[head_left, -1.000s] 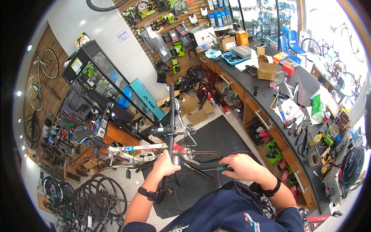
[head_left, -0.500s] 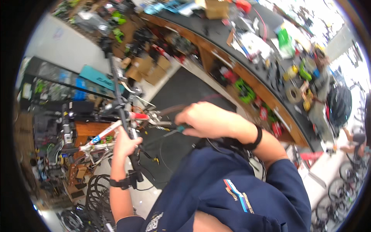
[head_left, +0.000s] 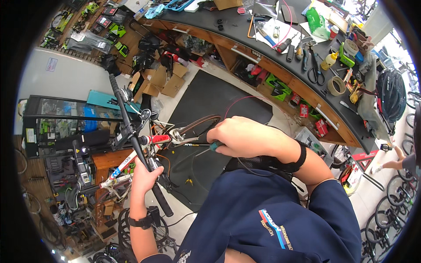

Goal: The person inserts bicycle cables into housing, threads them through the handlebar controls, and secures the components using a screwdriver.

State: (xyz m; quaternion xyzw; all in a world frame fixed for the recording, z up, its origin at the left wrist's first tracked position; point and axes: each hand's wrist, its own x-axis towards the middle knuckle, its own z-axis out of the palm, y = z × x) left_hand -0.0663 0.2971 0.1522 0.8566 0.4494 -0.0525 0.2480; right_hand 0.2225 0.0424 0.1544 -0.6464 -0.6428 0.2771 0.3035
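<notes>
My left hand point(head_left: 145, 176) is wrapped round the black handlebar point(head_left: 138, 147) of a bicycle, beside the grip and the silver shifter. White, red and blue colour the frame tube point(head_left: 125, 163), and the stem point(head_left: 158, 139) is red and white. Over the front wheel point(head_left: 199, 127), my right hand point(head_left: 234, 136) is closed on a small tool with a teal handle point(head_left: 215, 146). Its thin metal shaft seems to point toward the bicycle. A thin red cable point(head_left: 239, 100) loops from behind this hand over the floor mat. The palm side of the right hand is hidden.
A curved black workbench point(head_left: 245, 33) carries pliers, scissors, a tape roll point(head_left: 336, 86) and a yellow bottle point(head_left: 329, 60). Cardboard boxes point(head_left: 175, 79) lie on the floor by a black mat point(head_left: 193, 94). A glass display case point(head_left: 66, 111) stands left. Another person's leg point(head_left: 392, 163) shows at far right.
The view has shifted and become sharper. The left hand still grips the handlebar, and the right hand remains closed on the teal-handled tool near the front wheel.
</notes>
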